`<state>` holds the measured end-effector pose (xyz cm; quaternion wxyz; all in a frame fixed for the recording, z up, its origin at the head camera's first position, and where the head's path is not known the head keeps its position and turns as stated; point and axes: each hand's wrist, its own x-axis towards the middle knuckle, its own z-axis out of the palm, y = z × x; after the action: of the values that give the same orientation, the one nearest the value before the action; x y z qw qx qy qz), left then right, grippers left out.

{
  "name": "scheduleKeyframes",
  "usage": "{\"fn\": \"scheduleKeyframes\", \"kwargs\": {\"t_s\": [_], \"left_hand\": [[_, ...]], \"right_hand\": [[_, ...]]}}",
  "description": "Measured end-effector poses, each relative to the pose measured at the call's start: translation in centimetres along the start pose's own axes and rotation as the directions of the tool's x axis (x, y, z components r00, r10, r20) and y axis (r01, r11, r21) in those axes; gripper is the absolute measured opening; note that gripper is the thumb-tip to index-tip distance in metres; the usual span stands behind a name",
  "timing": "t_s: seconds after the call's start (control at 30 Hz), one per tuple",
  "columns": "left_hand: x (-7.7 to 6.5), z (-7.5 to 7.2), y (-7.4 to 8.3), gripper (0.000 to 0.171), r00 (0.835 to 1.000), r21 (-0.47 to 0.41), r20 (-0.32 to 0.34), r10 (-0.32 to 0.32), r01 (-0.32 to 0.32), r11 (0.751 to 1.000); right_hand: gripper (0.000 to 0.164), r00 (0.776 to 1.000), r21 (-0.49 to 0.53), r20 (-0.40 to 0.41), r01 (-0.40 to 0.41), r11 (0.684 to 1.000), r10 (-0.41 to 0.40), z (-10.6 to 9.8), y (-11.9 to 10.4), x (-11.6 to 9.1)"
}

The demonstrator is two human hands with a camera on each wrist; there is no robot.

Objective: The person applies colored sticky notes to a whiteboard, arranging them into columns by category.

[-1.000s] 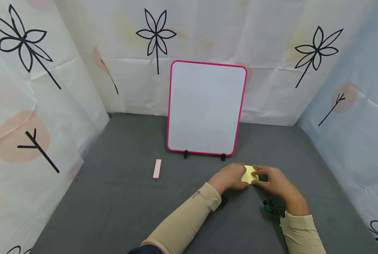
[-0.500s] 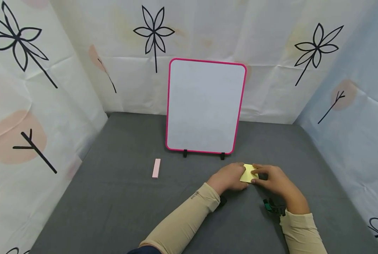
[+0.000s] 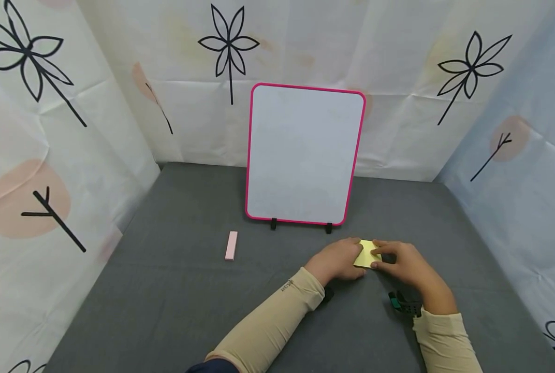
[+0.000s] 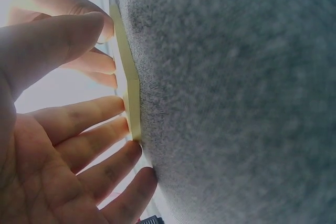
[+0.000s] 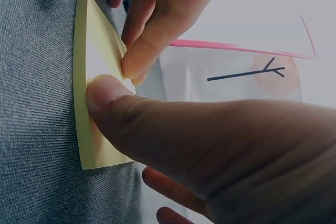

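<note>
A square yellow sticky note pad (image 3: 365,255) lies on the grey cloth, its pale edge and thickness plain in both wrist views. My left hand (image 3: 338,259) holds the pad's left side, thumb near the front-left corner and fingertips against the pad (image 4: 132,108). From the right, my right hand (image 3: 400,261) holds the opposite side. Its thumb (image 5: 152,121) presses on the pad's top near the front edge. Other right fingers are partly hidden behind that thumb. No sheet is visibly lifted.
A whiteboard (image 3: 305,155) with a pink rim stands on black feet at the back. A narrow pale pink block (image 3: 231,245) lies left on the grey cloth (image 3: 179,300). Printed white fabric (image 3: 179,114) walls the table's back and sides.
The front edge of the yellow pad sits flatter and straighter than a second ago. Both hands stay at the pad with little movement; the head view has shifted slightly.
</note>
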<state>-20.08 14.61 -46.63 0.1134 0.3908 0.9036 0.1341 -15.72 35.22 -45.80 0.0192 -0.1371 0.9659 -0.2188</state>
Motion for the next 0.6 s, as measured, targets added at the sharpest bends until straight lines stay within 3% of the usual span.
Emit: {"fn": "scheduleKeyframes", "kwargs": {"t_s": [0.3, 0.6], "left_hand": [[0.14, -0.13, -0.05, 0.051, 1.000, 0.016, -0.003, 0.010, -0.010, 1.000], [-0.10, -0.43, -0.36, 0.042, 0.997, 0.021, -0.035, 0.076, -0.075, 0.997]], "right_hand": [[0.031, 1.000, -0.011, -0.008, 0.007, 1.000, -0.007, -0.06, 0.18, 0.05], [0.032, 1.000, 0.014, -0.016, 0.025, 1.000, -0.024, -0.06, 0.25, -0.08]]}}
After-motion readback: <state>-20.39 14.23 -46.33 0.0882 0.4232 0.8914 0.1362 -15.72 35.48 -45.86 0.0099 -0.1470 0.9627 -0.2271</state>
